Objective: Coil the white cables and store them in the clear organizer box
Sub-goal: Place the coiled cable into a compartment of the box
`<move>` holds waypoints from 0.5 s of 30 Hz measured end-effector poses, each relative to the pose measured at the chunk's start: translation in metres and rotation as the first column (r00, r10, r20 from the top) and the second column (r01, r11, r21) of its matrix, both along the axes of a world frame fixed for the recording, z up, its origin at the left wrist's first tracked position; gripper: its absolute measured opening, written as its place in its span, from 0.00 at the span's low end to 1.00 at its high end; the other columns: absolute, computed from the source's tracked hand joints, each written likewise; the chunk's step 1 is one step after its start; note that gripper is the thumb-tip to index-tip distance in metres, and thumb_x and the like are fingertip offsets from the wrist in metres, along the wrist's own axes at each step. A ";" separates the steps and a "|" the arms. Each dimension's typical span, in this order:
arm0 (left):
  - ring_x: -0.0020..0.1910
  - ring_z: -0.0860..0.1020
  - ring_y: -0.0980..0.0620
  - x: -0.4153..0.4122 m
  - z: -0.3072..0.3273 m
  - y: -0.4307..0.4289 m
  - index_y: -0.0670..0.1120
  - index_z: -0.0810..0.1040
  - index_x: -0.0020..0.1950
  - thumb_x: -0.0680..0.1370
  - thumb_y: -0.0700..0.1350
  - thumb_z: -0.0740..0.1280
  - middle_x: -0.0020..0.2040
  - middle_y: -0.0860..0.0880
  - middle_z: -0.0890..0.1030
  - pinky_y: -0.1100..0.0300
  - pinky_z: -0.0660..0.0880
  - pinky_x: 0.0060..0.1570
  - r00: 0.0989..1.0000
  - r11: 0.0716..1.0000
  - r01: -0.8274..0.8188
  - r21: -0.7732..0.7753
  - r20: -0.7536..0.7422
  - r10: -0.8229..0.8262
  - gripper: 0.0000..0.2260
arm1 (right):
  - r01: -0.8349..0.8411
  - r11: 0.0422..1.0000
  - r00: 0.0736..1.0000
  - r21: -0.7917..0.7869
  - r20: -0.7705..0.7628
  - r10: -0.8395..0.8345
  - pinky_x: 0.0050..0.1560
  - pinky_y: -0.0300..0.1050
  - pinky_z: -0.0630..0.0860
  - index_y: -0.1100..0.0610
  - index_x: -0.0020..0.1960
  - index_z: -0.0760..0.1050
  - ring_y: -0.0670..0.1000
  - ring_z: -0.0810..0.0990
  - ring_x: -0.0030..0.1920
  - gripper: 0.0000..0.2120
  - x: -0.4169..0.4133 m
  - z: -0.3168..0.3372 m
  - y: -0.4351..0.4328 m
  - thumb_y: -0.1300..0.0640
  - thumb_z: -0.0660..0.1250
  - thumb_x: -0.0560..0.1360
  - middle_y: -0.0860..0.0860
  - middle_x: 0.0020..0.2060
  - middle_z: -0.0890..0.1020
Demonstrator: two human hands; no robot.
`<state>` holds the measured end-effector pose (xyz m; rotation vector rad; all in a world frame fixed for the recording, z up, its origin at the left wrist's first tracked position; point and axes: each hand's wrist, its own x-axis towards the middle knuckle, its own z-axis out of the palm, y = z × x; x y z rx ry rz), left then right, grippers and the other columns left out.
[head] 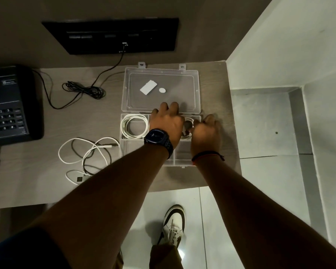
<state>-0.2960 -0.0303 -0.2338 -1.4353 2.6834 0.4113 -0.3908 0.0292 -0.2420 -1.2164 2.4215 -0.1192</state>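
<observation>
Both hands worked over the clear organizer box [197, 113]: left hand [166, 124] spread flat, right hand [206, 131] pinching a small white coil [188, 121] into the rear compartment. Loose white cables [81, 154] lay leftward, nearer the left hand.

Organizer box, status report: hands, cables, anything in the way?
Left hand and right hand tucking a cable into organizer box. One coiled cable stored. Loose cables on desk. Nothing blocking.

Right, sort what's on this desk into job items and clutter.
Job: clear organizer box, coiled white cable in its far-left compartment, cable under both hands, loose white cables on the desk.
Clutter: black phone, black cord, wall panel.
</observation>
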 end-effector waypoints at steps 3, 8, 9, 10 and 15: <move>0.55 0.70 0.39 -0.001 0.000 -0.001 0.46 0.82 0.47 0.74 0.46 0.66 0.55 0.43 0.72 0.45 0.70 0.52 0.999 1.000 0.004 0.012 0.041 -0.005 0.08 | -0.072 0.991 0.992 -0.113 -0.109 0.060 0.51 0.55 0.72 0.68 0.57 0.73 0.64 0.74 0.53 0.11 0.005 0.003 0.002 0.63 0.58 0.79 0.65 0.56 0.74; 0.54 0.72 0.40 -0.002 0.000 -0.005 0.45 0.82 0.51 0.75 0.45 0.65 0.56 0.42 0.73 0.46 0.73 0.51 0.998 0.996 0.013 0.087 0.055 -0.017 0.08 | -0.169 0.979 0.973 0.115 -0.140 0.184 0.54 0.52 0.73 0.61 0.59 0.74 0.60 0.73 0.59 0.12 0.001 0.008 -0.005 0.62 0.60 0.77 0.60 0.62 0.72; 0.54 0.72 0.40 -0.001 0.001 -0.007 0.46 0.81 0.53 0.76 0.44 0.64 0.56 0.42 0.74 0.46 0.74 0.52 0.999 0.992 0.023 0.122 0.026 -0.026 0.09 | -0.162 0.981 0.973 0.105 -0.151 0.177 0.55 0.51 0.74 0.61 0.58 0.75 0.59 0.74 0.58 0.11 0.002 0.011 -0.005 0.61 0.61 0.78 0.60 0.61 0.72; 0.54 0.73 0.40 0.003 0.003 -0.009 0.46 0.81 0.55 0.76 0.44 0.64 0.56 0.42 0.74 0.47 0.74 0.52 0.999 0.986 0.031 0.163 -0.029 -0.027 0.10 | -0.154 0.985 0.976 0.082 -0.145 0.165 0.54 0.50 0.74 0.61 0.58 0.76 0.58 0.76 0.56 0.11 0.005 0.015 -0.006 0.60 0.61 0.78 0.60 0.61 0.73; 0.51 0.78 0.41 0.054 0.030 -0.011 0.45 0.79 0.58 0.75 0.42 0.65 0.53 0.42 0.79 0.51 0.76 0.52 0.923 0.961 -0.077 0.265 -0.346 0.170 0.12 | -0.109 0.990 0.993 -0.085 -0.050 0.105 0.55 0.49 0.74 0.58 0.60 0.76 0.58 0.77 0.56 0.13 0.023 0.046 -0.007 0.55 0.62 0.78 0.58 0.58 0.77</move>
